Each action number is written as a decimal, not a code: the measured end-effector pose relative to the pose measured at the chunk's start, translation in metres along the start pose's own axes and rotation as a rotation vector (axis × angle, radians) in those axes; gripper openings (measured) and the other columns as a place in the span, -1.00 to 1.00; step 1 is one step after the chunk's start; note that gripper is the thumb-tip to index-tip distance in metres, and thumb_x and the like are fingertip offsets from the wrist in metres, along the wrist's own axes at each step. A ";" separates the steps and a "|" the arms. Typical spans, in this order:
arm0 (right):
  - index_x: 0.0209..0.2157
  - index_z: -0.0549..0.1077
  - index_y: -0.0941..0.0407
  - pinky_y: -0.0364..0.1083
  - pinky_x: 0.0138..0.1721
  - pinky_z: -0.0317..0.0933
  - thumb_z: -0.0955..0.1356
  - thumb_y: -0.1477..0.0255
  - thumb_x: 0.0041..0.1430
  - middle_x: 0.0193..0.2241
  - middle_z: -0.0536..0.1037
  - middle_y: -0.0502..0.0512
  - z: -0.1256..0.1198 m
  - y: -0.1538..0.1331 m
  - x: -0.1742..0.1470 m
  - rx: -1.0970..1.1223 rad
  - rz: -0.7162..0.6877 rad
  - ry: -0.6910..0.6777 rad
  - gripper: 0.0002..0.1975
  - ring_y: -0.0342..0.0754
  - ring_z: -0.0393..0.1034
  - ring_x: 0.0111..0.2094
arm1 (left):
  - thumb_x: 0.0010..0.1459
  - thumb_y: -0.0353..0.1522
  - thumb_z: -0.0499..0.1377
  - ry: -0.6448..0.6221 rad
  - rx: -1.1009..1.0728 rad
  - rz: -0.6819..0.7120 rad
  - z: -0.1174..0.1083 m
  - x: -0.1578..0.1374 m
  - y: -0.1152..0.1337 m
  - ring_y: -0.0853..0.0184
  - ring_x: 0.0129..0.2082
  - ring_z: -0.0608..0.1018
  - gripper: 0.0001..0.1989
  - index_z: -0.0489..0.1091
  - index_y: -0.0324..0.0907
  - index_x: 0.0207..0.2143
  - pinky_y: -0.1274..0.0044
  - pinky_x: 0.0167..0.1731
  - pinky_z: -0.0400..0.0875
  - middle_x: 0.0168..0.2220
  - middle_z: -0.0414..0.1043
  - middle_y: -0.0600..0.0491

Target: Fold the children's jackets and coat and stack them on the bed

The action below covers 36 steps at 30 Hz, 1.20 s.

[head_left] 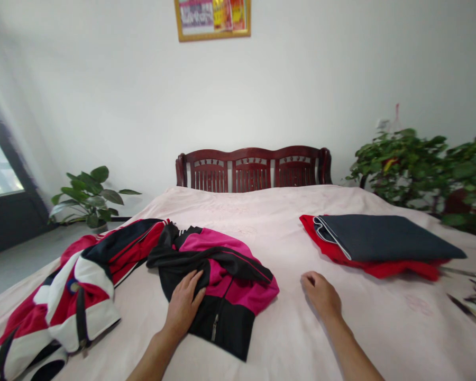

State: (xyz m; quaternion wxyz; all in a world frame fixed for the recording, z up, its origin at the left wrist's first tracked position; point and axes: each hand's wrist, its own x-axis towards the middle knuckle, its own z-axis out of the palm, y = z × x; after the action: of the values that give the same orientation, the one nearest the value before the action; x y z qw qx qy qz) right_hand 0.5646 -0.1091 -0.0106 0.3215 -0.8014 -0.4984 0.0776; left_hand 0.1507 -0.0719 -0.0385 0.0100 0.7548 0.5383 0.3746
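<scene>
left forearm [154, 353] and right forearm [355, 349] in front, left hand [185, 301] upon a black and pink jacket [226, 288]

both forearms enter from the bottom edge and lean slightly toward each other. the left hand lies with its back upward on the black part of the jacket, the fingers a little apart and pointing forward, the thumb away from them; it is spread, not pinching the cloth. the right hand [321, 293] is held low over the bedsheet [285, 338], or rests on it, with fingers curled inward; whether they press together on something, i cannot tell.

the jacket is on the bed, near the middle, rumpled, with one sleeve laid across it and its zipper [214, 327] toward the camera. its lower hem makes a quite straight slanting edge. its upper left part touches a red, white and navy garment [91, 286], which reaches the lower left corner.

between the jacket and the right hand runs a strip of plain sheet. beyond that hand lies a folded dark cloth [388, 237] on a red cloth [400, 269], just apart from the knuckles. behind the jacket, the sheet stretches openly to the wooden headboard [252, 170].
</scene>
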 end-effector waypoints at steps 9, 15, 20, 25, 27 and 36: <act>-0.19 0.52 0.06 -0.13 -0.23 0.21 0.24 0.43 0.18 -0.17 0.60 0.07 0.002 0.003 0.003 0.063 -0.013 0.004 -0.75 -0.04 0.47 -0.18 | 0.28 -0.25 0.07 -0.003 0.011 0.000 0.000 0.000 -0.001 0.18 0.20 0.42 -0.58 0.35 -0.04 0.17 0.22 0.21 0.32 0.18 0.40 -0.02; -0.18 0.52 0.05 -0.14 -0.23 0.20 0.25 0.49 0.14 -0.17 0.60 0.05 0.000 0.001 0.001 0.078 0.018 -0.003 -0.73 -0.04 0.47 -0.17 | 0.30 -0.25 0.06 -0.010 0.007 -0.001 0.000 0.000 -0.001 0.17 0.20 0.41 -0.58 0.34 -0.07 0.18 0.21 0.22 0.30 0.18 0.39 -0.05; -0.20 0.52 0.04 -0.14 -0.23 0.20 0.25 0.53 0.10 -0.15 0.60 0.04 -0.001 0.000 0.002 0.073 0.035 -0.031 -0.71 -0.05 0.47 -0.16 | 0.29 -0.25 0.07 0.000 0.004 0.006 0.000 0.000 0.000 0.18 0.19 0.42 -0.58 0.35 -0.05 0.18 0.23 0.21 0.32 0.17 0.40 -0.03; -0.22 0.53 0.04 -0.15 -0.24 0.20 0.26 0.54 0.06 -0.16 0.60 0.03 0.001 0.002 0.004 0.072 0.027 -0.024 -0.70 -0.06 0.47 -0.17 | 0.29 -0.26 0.08 0.004 0.008 0.013 0.000 0.000 -0.001 0.18 0.19 0.42 -0.58 0.35 -0.05 0.18 0.23 0.22 0.32 0.17 0.40 -0.03; -0.22 0.53 0.05 -0.15 -0.23 0.21 0.26 0.54 0.06 -0.17 0.60 0.04 0.001 0.003 0.003 0.068 0.017 -0.025 -0.70 -0.06 0.47 -0.18 | 0.29 -0.26 0.07 -0.002 0.015 0.010 0.001 0.000 -0.002 0.18 0.19 0.42 -0.58 0.35 -0.07 0.18 0.23 0.22 0.31 0.18 0.40 -0.04; -0.22 0.54 0.04 -0.12 -0.22 0.22 0.26 0.49 0.08 -0.17 0.61 0.05 0.002 0.004 0.002 0.084 -0.006 -0.018 -0.72 -0.02 0.48 -0.17 | 0.29 -0.26 0.07 -0.004 0.022 0.002 0.001 0.000 -0.002 0.18 0.20 0.42 -0.58 0.35 -0.07 0.18 0.23 0.23 0.30 0.18 0.40 -0.04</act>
State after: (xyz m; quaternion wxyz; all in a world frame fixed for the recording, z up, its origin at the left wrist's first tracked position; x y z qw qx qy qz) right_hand 0.5683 -0.1076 -0.0142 0.3506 -0.7850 -0.4999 0.1049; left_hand 0.1498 -0.0710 -0.0397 0.0023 0.7563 0.5415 0.3671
